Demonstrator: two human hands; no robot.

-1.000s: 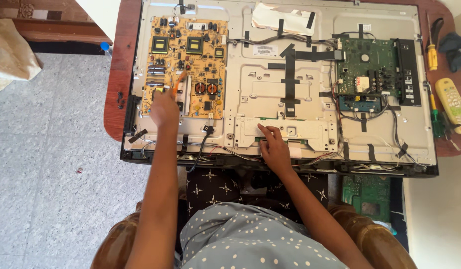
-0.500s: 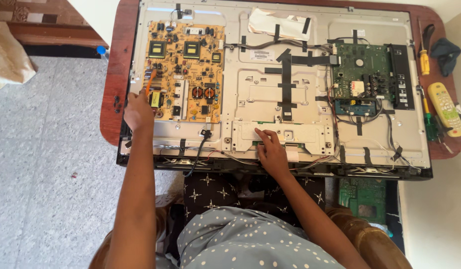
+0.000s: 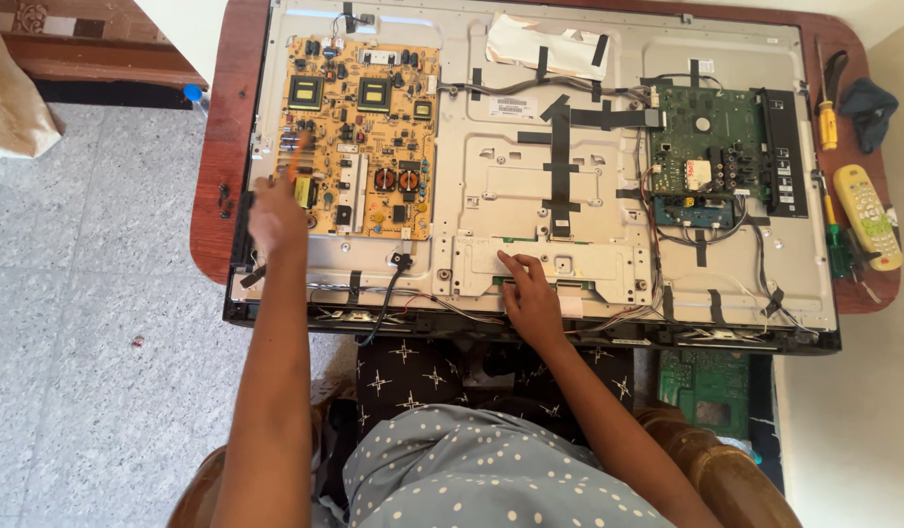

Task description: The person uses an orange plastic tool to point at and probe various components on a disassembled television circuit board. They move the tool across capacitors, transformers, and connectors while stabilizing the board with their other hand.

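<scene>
1. The yellow circuit board [image 3: 362, 137] sits screwed into the left part of the opened television back panel [image 3: 559, 176] lying on the wooden surface [image 3: 210, 147].
2. Working at its left edge goes best with the thin orange tool [image 3: 296, 156] kept steady and upright.
3. The left hand [image 3: 274, 210] is clamped on that tool, arm stretched forward.
4. The right hand [image 3: 530, 303] lies flat, fingers apart, bracing the panel's lower metal plate [image 3: 545, 266].

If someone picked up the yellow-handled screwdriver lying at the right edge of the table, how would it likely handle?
The yellow-handled screwdriver is probably stiff and light: it shows a thin straight shaft and a small handle. Its rounded handle suggests it may roll if nudged sideways, and it lies near the wooden table rim. It likely grips easily; nothing lies on top of it.
</scene>
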